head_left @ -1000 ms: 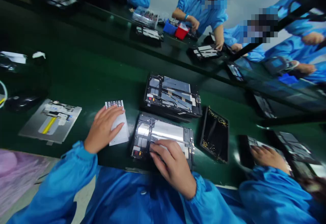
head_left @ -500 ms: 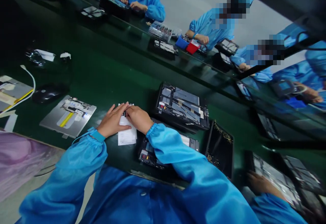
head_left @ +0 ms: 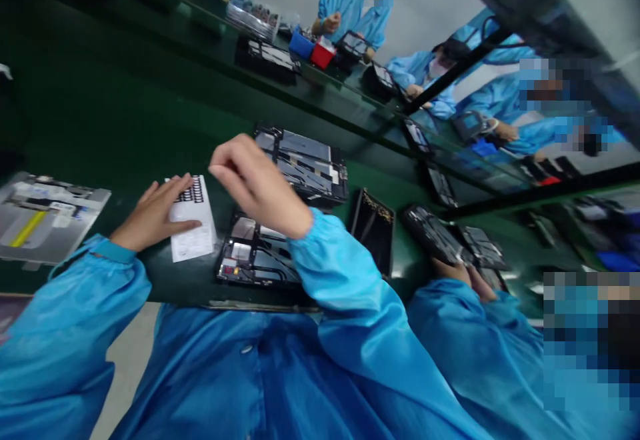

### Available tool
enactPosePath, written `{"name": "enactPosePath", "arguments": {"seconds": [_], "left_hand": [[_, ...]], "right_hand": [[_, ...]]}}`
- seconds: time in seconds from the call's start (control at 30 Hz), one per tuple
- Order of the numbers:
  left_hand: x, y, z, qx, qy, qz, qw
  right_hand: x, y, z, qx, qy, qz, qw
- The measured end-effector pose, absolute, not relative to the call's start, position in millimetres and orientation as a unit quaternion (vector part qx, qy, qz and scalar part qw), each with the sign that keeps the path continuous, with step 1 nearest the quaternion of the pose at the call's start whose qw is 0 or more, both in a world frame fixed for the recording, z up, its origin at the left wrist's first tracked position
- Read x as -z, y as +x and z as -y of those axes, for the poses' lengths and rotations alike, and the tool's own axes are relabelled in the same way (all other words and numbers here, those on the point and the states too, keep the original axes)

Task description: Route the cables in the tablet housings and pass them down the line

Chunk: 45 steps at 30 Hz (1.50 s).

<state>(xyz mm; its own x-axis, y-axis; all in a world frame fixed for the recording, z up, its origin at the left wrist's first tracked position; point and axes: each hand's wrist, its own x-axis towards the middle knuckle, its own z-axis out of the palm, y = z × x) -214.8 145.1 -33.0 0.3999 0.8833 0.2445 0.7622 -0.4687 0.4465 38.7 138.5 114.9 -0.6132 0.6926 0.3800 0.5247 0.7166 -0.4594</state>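
My left hand (head_left: 153,217) lies flat, fingers spread, on a white sticker sheet (head_left: 193,243) with rows of small black pieces at its far end. My right hand (head_left: 253,183) hovers above the belt beside that sheet, fingertips pinched together; what they pinch is too small to make out. Under my right sleeve sits an opened tablet chassis (head_left: 253,260) with its boards and cables exposed.
A second opened tablet (head_left: 305,160) lies behind the first, a black panel (head_left: 373,230) to its right. A grey plate with a yellow strip (head_left: 45,217) lies at left. A co-worker's hand (head_left: 463,277) at right holds a device; more workers sit across the green belt (head_left: 125,93).
My right hand went from the tablet chassis to the sticker sheet, then lifted off it with fingertips pinched. My left hand stayed on the sheet. The view swung right.
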Motion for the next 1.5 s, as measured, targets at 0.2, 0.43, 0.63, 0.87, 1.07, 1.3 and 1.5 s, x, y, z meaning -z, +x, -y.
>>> {"name": "enactPosePath", "arguments": {"seconds": [0.2,0.43,0.63,0.87,1.07,1.3,1.5], "left_hand": [[-4.6,-178.0,-93.6,-0.418,0.767,-0.481,0.071],[-35.4,-89.1,-8.5,-0.285,0.912,-0.247,0.159],[-21.0,-15.4,-6.6,-0.3,0.893,-0.293,0.164],[-9.5,-5.3,-3.1,-0.293,0.874,-0.33,0.205],[-11.8,-6.5,-4.1,-0.293,0.87,-0.332,0.217],[-10.9,-3.9,-4.8,-0.287,0.866,-0.335,0.235],[-8.7,-3.3,-4.4,-0.288,0.866,-0.34,0.226]], "right_hand": [[-132.6,174.2,-7.1,-0.187,-0.462,0.791,0.355],[-54.2,212.3,61.5,-0.2,-0.55,0.77,0.255],[-33.8,189.6,61.2,-0.138,-0.554,0.777,0.264],[-30.1,184.9,59.0,-0.114,-0.568,0.785,0.219],[-31.2,182.4,57.8,-0.125,-0.579,0.784,0.187],[-33.6,180.8,56.8,-0.147,-0.596,0.772,0.165],[-39.4,177.8,55.6,-0.159,-0.598,0.771,0.149]]}}
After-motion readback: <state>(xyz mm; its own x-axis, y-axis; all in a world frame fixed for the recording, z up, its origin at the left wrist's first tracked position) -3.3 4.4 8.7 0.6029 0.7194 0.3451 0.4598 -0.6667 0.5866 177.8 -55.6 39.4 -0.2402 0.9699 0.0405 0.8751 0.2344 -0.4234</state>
